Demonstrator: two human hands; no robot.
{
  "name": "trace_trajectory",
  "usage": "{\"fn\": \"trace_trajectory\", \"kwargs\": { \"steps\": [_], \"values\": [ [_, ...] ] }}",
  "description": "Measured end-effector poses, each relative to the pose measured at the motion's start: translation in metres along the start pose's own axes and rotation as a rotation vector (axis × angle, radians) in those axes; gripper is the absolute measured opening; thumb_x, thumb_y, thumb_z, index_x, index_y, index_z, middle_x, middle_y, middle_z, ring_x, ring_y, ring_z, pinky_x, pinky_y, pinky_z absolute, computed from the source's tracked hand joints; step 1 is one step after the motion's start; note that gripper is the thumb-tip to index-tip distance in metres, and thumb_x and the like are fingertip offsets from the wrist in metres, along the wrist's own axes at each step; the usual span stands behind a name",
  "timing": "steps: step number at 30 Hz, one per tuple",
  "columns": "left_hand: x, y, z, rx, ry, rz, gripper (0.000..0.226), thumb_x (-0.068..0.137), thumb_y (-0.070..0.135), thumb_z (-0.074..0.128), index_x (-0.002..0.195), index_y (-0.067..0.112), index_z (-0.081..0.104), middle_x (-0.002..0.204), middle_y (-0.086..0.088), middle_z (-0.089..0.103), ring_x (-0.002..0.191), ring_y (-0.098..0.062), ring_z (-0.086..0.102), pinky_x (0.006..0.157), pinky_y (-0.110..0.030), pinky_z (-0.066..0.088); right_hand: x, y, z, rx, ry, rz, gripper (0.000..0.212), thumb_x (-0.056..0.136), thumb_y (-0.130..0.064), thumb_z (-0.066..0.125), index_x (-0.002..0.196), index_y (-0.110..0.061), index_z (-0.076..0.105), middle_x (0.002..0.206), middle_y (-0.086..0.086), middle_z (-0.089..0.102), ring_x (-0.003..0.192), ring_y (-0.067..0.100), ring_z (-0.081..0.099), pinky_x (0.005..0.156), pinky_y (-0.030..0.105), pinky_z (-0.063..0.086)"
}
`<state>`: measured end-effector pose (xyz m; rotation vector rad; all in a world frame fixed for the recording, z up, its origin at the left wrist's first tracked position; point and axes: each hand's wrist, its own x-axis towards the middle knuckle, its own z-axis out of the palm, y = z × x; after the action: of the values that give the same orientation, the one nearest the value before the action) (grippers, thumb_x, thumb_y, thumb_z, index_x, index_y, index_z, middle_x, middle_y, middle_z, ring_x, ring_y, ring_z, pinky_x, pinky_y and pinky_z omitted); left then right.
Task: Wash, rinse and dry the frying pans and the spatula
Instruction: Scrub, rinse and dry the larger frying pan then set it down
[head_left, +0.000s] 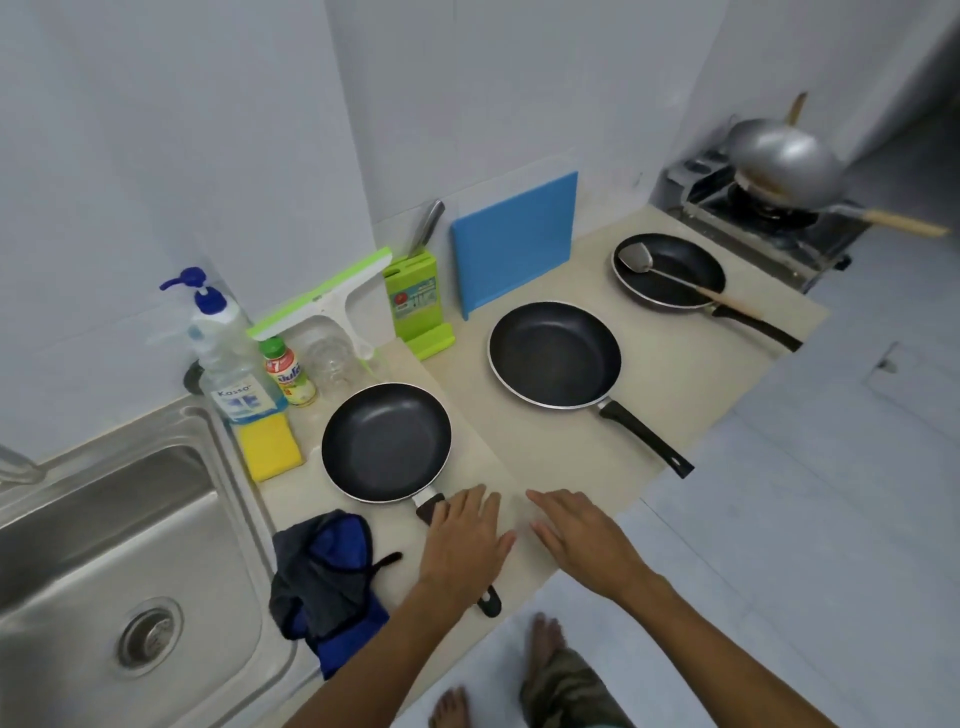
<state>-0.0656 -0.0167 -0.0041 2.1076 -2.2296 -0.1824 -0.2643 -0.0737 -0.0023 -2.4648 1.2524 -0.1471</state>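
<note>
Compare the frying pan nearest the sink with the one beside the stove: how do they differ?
The near frying pan is empty; the far frying pan holds a metal spatula. The left hand lies over the near frying pan's handle, fingers straight; the far frying pan's handle is free. Both are round, dark inside, with black handles, and sit upright on the counter.
</note>
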Motion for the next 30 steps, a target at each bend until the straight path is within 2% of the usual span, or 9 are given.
{"fn": "trace_trajectory", "kwargs": {
  "steps": [5, 9, 11, 14, 17, 21, 24, 27, 30],
  "values": [
    [0.056, 0.036, 0.005, -0.027, -0.115, 0.038, 0.059, 0.088, 0.057, 0.04, 0.112, 0.015, 0.074, 0.113, -0.008, 0.074, 0.098, -0.025, 0.071, 0.077, -0.04, 0.058, 0.015, 0.063, -0.024, -0.109, 0.044, 0.022, 0.045, 0.103, -0.044, 0.047, 0.143, -0.022, 0.052, 0.136, 0.004, 0.06, 0.12, 0.024, 0.059, 0.096, 0.034, 0.053],
    [0.113, 0.07, 0.019, -0.051, -0.146, 0.01, 0.056, 0.089, 0.058, 0.044, 0.113, 0.017, 0.074, 0.113, -0.007, 0.074, 0.098, -0.024, 0.071, 0.08, -0.042, 0.058, 0.031, 0.127, -0.043, -0.133, 0.014, 0.053, 0.053, 0.103, -0.051, 0.035, 0.143, -0.02, 0.052, 0.134, 0.004, 0.061, 0.117, 0.026, 0.06, 0.096, 0.036, 0.054],
    [0.144, 0.093, 0.027, -0.071, -0.143, -0.021, 0.058, 0.096, 0.057, 0.038, 0.127, 0.018, 0.067, 0.127, -0.006, 0.068, 0.112, -0.025, 0.066, 0.092, -0.042, 0.052, 0.043, 0.163, -0.052, -0.143, -0.019, 0.059, 0.057, 0.102, -0.054, 0.03, 0.143, -0.02, 0.052, 0.134, 0.005, 0.061, 0.117, 0.026, 0.06, 0.095, 0.037, 0.055],
    [0.188, 0.127, 0.038, -0.21, -0.3, -0.144, 0.06, 0.103, 0.056, 0.035, 0.149, 0.018, 0.042, 0.149, -0.006, 0.048, 0.134, -0.025, 0.046, 0.11, -0.043, 0.033, 0.059, 0.214, -0.061, -0.107, -0.079, 0.077, 0.062, 0.1, -0.056, 0.027, 0.144, -0.018, 0.05, 0.133, 0.006, 0.061, 0.114, 0.026, 0.059, 0.09, 0.038, 0.057],
    [0.226, 0.157, 0.059, -0.527, -0.424, -0.429, 0.064, 0.102, 0.058, 0.041, 0.15, 0.016, 0.041, 0.15, -0.008, 0.048, 0.137, -0.027, 0.047, 0.115, -0.043, 0.033, 0.073, 0.257, -0.062, -0.052, -0.147, 0.096, 0.062, 0.1, -0.057, 0.027, 0.145, -0.018, 0.047, 0.134, 0.007, 0.06, 0.114, 0.026, 0.058, 0.09, 0.039, 0.056],
    [0.263, 0.183, 0.072, -0.842, -0.482, -0.724, 0.059, 0.102, 0.05, 0.05, 0.143, 0.007, 0.048, 0.143, -0.013, 0.057, 0.133, -0.031, 0.052, 0.111, -0.035, 0.038, 0.081, 0.291, -0.053, 0.111, -0.245, 0.168, 0.055, 0.104, -0.049, 0.039, 0.15, -0.018, 0.038, 0.137, 0.011, 0.055, 0.119, 0.029, 0.055, 0.095, 0.041, 0.052],
    [0.28, 0.19, 0.085, -0.959, -0.475, -0.855, 0.055, 0.1, 0.048, 0.051, 0.128, 0.002, 0.062, 0.132, -0.017, 0.064, 0.122, -0.036, 0.059, 0.107, -0.042, 0.046, 0.089, 0.299, -0.049, 0.423, -0.313, 0.389, 0.059, 0.103, -0.052, 0.041, 0.154, -0.025, 0.03, 0.142, 0.008, 0.054, 0.127, 0.027, 0.054, 0.105, 0.043, 0.048],
    [0.293, 0.195, 0.095, -1.093, -0.402, -0.95, 0.04, 0.099, 0.042, 0.054, 0.092, 0.007, 0.071, 0.102, -0.017, 0.073, 0.101, -0.035, 0.068, 0.096, -0.047, 0.053, 0.099, 0.299, -0.048, 0.681, -0.359, 0.513, 0.056, 0.103, -0.051, 0.042, 0.153, -0.032, 0.027, 0.12, 0.004, 0.067, 0.096, 0.02, 0.072, 0.089, 0.039, 0.06],
    [0.304, 0.204, 0.086, -1.185, -0.36, -1.013, 0.032, 0.104, 0.036, 0.052, 0.082, 0.018, 0.068, 0.095, -0.01, 0.074, 0.09, -0.026, 0.069, 0.087, -0.04, 0.054, 0.104, 0.295, -0.049, 0.825, -0.423, 0.491, 0.051, 0.105, -0.047, 0.041, 0.152, -0.038, 0.024, 0.112, -0.007, 0.068, 0.071, 0.015, 0.074, 0.068, 0.028, 0.063]
  ]
}}
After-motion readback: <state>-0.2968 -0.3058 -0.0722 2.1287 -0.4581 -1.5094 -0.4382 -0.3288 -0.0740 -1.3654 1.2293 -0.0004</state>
